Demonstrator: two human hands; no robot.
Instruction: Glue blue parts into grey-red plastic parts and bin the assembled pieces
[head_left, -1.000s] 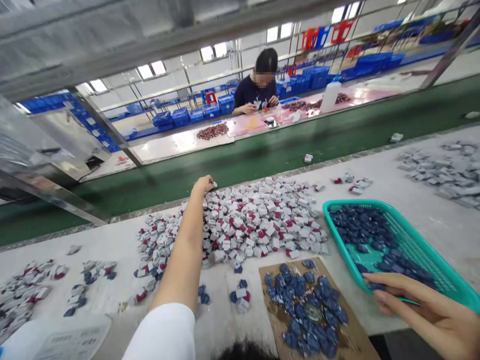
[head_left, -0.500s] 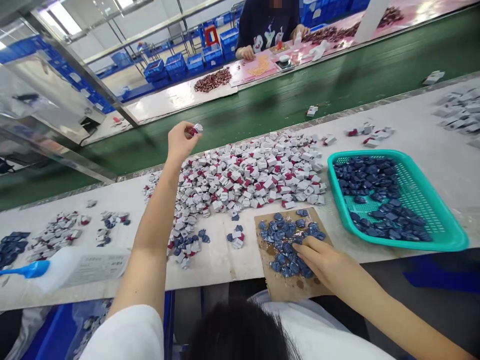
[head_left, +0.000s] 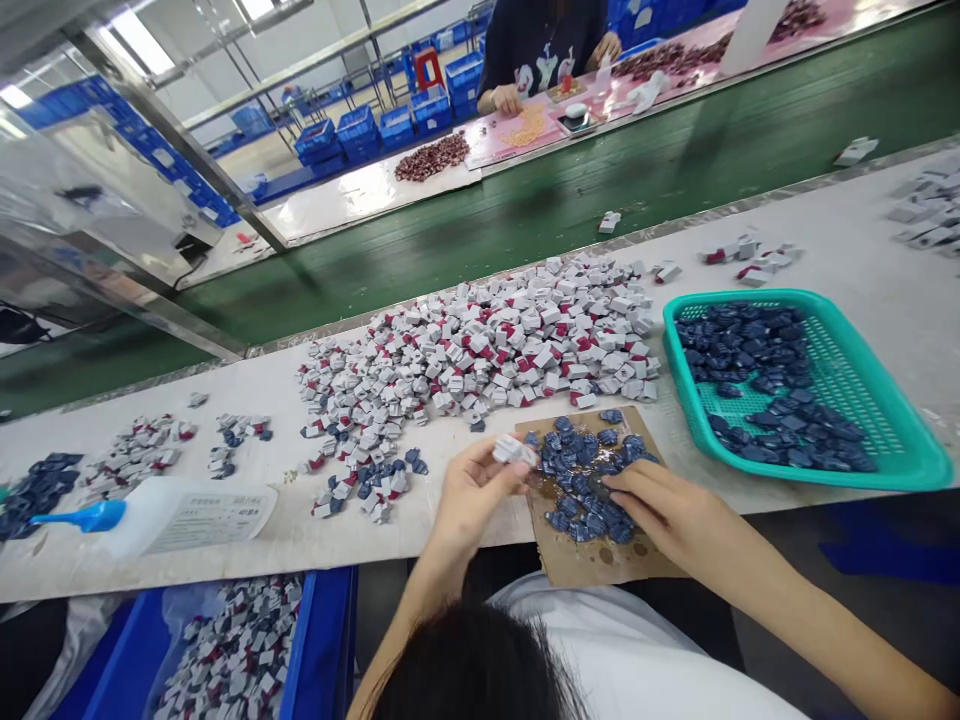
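Observation:
My left hand [head_left: 469,495] is closed around a small light-grey plastic piece [head_left: 514,452], held just left of a brown cardboard sheet [head_left: 592,568]. On that sheet lies a wet-looking heap of dark blue plastic pieces [head_left: 574,460]. My right hand [head_left: 667,500] reaches in from the right, its fingertips pinched at a dark blue piece in the heap; the fingers partly hide it. Beyond both hands spreads a large pile of grey-and-red plastic pieces [head_left: 480,340]. A smaller group of grey and blue pieces [head_left: 367,485] lies left of my left hand.
A green plastic basket [head_left: 911,440] with dark blue pieces stands at right. At left lies a white bottle with a blue nozzle [head_left: 180,515]; a blue crate [head_left: 319,620] of pieces is below. Past the table runs a green belt [head_left: 525,215], with a co-worker [head_left: 544,60] across it.
My left hand has come back from above the belt edge to beside the cardboard, holding a grey piece. My right hand stays at the blue heap. The view has shifted slightly.

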